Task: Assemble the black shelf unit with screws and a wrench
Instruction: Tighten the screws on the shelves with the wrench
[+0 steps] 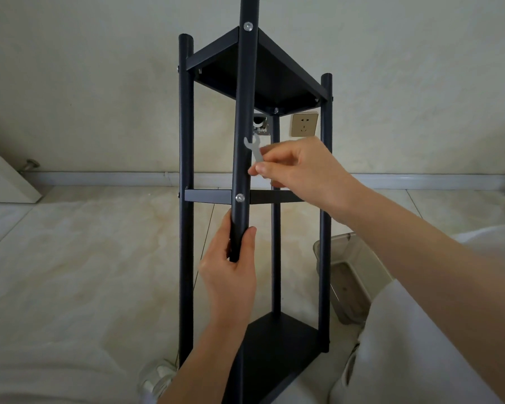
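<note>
The black shelf unit [277, 342] stands in the middle of the floor [85, 258], its long poles running away toward the wall. It has dark flat boards and thin round poles with shiny screws [240, 197]. The left hand [231, 266] is wrapped around the near pole [243, 126]. The right hand [298, 167] pinches a small silver wrench [254, 148], its open end pointing up, just beside that pole.

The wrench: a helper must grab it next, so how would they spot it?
Find the black shelf unit and its nearest post. The right hand pinches the wrench beside it: small, flat, silver, unlike the round screws.
</note>
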